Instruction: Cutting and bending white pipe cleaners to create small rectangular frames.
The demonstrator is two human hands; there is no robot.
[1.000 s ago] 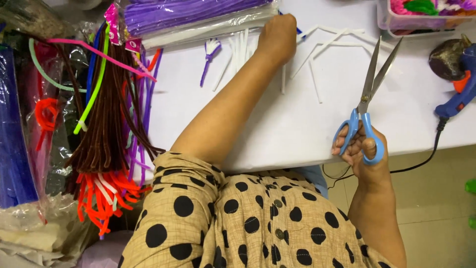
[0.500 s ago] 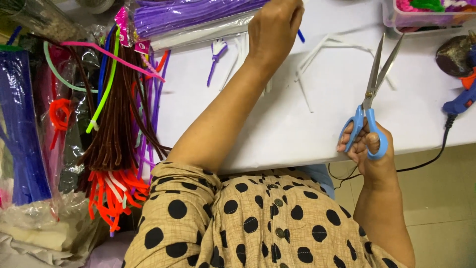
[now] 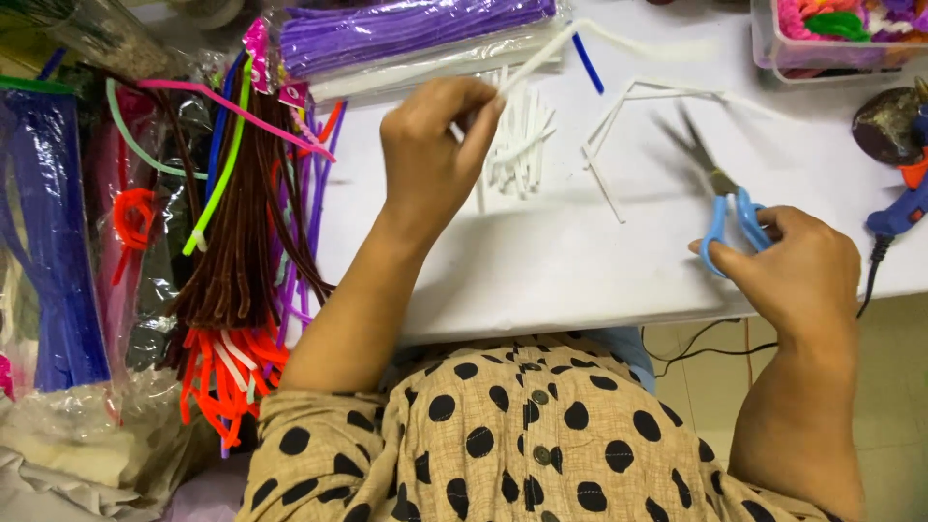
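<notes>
My left hand [image 3: 430,155] pinches one end of a long white pipe cleaner [image 3: 619,39] that reaches up and right across the white table [image 3: 541,261]. Just right of that hand lies a small pile of short white pipe cleaner pieces [image 3: 517,145]. My right hand [image 3: 797,275] grips blue-handled scissors [image 3: 720,198] by the handles, with the blurred blades pointing up and left over the table. A bent white pipe cleaner [image 3: 633,106] lies between the two hands.
A pack of purple pipe cleaners [image 3: 416,29] lies at the table's back. Brown, orange and mixed coloured pipe cleaners [image 3: 232,251] hang in bags at the left. A blue glue gun [image 3: 899,203] and a clear box of coloured pieces [image 3: 831,29] sit at the right.
My left hand has drawn back from the far side of the table with a white pipe cleaner in its fingers. The scissors have tipped from upright to pointing left.
</notes>
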